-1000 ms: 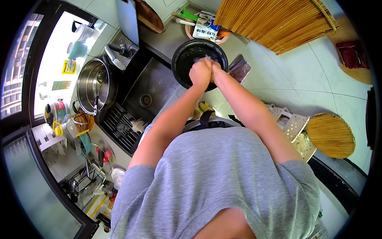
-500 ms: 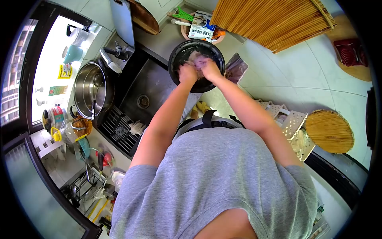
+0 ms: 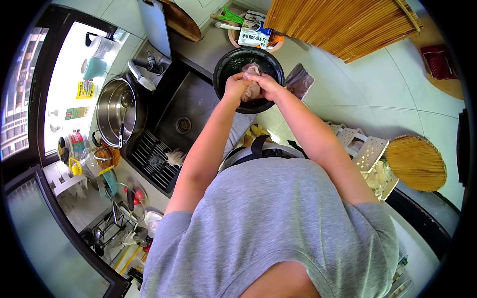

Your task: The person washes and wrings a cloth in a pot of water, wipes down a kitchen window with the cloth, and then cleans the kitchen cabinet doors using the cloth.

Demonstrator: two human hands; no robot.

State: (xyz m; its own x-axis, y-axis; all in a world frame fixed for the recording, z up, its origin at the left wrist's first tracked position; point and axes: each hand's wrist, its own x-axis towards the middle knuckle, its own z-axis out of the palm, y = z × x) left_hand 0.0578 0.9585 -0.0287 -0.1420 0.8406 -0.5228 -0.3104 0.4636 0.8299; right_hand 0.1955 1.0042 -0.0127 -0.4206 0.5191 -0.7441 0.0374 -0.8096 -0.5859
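The left hand (image 3: 237, 86), at 9 o'clock, and right hand (image 3: 269, 86), at 3, both grasp the pale lump (image 3: 252, 89), in or just above the bowl (image 3: 229, 63); its long axis runs roughly 12 to 6 o'clock, neither hand clearly nearer.

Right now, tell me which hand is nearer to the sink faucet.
Left. The left hand is at the black basin, on the side toward the sink faucet; the right hand is at the same basin, on the side away from it.
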